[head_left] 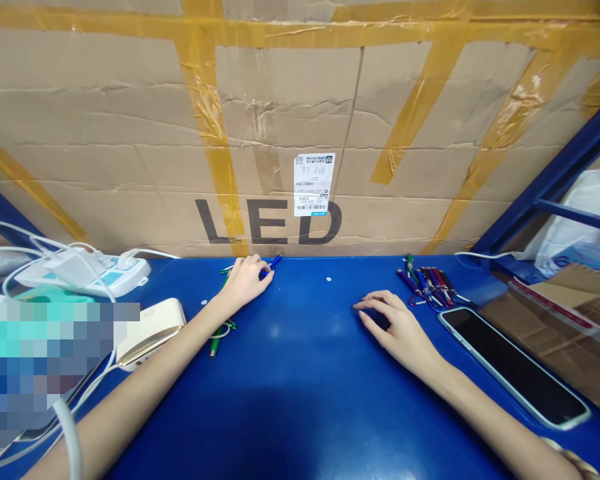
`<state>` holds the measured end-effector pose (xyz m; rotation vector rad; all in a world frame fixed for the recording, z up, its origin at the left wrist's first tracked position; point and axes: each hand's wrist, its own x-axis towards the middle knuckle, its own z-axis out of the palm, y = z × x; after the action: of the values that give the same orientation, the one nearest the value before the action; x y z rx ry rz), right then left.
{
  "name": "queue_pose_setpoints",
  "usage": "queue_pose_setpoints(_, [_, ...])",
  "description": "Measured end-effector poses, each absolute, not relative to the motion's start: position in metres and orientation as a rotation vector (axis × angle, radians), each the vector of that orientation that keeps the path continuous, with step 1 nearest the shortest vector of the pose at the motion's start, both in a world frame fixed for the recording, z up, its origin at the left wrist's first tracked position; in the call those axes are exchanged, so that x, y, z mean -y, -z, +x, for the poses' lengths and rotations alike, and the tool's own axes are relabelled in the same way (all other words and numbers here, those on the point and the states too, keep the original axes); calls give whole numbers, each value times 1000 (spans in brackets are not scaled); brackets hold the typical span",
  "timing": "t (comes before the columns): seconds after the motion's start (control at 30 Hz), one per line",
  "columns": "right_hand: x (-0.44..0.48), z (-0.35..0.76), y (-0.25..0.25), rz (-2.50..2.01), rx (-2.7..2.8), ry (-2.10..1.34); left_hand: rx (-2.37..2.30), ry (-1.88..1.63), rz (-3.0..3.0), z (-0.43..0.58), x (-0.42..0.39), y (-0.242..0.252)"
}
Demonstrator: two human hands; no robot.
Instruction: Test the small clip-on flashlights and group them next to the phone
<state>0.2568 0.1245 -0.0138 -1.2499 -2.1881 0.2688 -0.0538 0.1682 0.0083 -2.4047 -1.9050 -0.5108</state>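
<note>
My left hand (247, 279) reaches to the back of the blue table, its fingers closed around a slim blue pen-like stick (277, 261) that points up and right. Close by, partly under that hand and wrist, lie green pen-like sticks (215, 347) with small green clips; how many is hidden. Over the middle right of the table, my right hand (393, 327) is open, fingers curved and apart, with nothing in it. Beyond it sits a row of several blue, purple, red and dark pen-like sticks (433, 285) with carabiner-like clips, and a green one (409, 263) behind.
A large taped cardboard box (280, 100) walls off the back. Left are a white power strip (125, 273), cables and a cream power bank (160, 320). A phone (515, 367) and brown packaging (555, 327) lie right, beside a blue metal frame (545, 173).
</note>
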Motion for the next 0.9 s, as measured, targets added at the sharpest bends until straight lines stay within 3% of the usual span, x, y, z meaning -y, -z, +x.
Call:
queue_pose_setpoints(0.33, [-121, 255, 10, -1228, 2207, -278, 1801, 499, -2544, -48, -165, -1])
queue_pose_setpoints(0.53, [-114, 242, 8, -1162, 2221, -461, 1687, 598, -2635, -33, -156, -10])
queue_pose_setpoints(0.7, [-107, 224, 0, -1170, 2058, -792, 1679, 862, -2577, -2, -127, -34])
queue_pose_setpoints(0.9, [-92, 183, -18, -1005, 1687, -1542, 1682, 955, -2526, 20, -79, -43])
